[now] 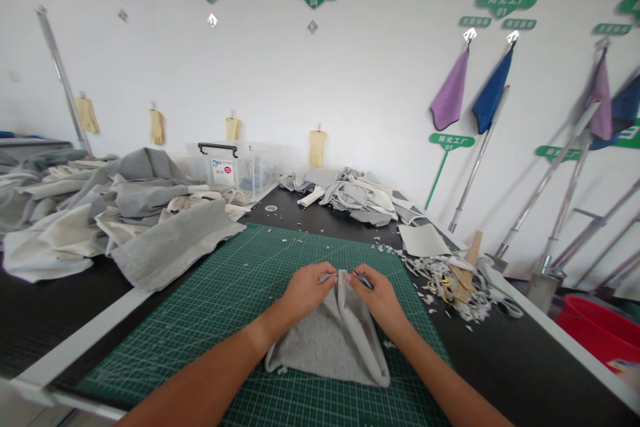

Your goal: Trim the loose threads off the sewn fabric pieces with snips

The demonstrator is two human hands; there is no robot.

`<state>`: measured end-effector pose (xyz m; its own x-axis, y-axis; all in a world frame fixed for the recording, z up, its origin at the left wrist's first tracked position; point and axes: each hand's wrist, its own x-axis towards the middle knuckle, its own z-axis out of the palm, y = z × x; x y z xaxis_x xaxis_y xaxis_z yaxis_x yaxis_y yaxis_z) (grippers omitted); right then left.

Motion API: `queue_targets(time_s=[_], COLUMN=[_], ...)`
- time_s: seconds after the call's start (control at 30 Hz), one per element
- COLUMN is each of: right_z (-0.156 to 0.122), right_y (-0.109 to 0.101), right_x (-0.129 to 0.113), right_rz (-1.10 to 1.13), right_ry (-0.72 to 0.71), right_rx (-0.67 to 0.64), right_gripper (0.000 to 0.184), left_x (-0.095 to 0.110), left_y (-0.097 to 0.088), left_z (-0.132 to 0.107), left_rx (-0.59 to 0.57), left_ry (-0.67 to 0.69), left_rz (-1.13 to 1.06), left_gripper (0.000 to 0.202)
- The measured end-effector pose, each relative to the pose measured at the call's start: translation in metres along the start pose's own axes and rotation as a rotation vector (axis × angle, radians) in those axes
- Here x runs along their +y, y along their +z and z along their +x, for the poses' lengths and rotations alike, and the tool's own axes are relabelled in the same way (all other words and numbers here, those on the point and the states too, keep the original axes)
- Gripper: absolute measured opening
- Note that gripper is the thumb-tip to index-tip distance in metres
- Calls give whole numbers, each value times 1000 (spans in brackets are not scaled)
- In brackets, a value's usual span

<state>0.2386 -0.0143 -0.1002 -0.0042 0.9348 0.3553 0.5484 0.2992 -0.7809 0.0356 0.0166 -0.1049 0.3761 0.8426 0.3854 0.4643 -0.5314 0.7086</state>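
A grey piece of knit fabric (333, 340) lies on the green cutting mat (225, 293), its top edge lifted between both hands. My left hand (306, 288) pinches the fabric's upper edge from the left. My right hand (380, 297) is closed on the edge from the right and also holds a small dark tool, perhaps snips (363, 278), pointing toward the fabric. The two hands nearly meet at the raised edge.
A heap of grey and cream fabric (115, 213) covers the left of the table. More fabric (357, 195) and a clear plastic box (235, 167) sit at the back. Offcuts and scraps (460, 280) lie to the right. A red tub (597, 333) stands beside the table.
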Motion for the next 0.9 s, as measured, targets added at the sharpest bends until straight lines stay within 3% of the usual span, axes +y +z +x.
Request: queue_targets(time_s=[0.23,0.53,0.77,0.9], right_z=[-3,-5,4,4], right_y=[2,3,2,5], right_x=[-3,-3,13,14], right_rz=[43,51,120,131], right_ry=[-34,-27,25,8], right_rx=[-90,-87,-27,-66], right_gripper=[33,31,34,31], left_x=[7,13,15,13], left_y=[-2,-3,-6,-3], left_z=[-4,-6,-6,-5], left_rx=[-10,-36,-13,-27], left_ry=[46,120,91,86], left_rz=[4,54,71,63], left_gripper=[18,17,17,15])
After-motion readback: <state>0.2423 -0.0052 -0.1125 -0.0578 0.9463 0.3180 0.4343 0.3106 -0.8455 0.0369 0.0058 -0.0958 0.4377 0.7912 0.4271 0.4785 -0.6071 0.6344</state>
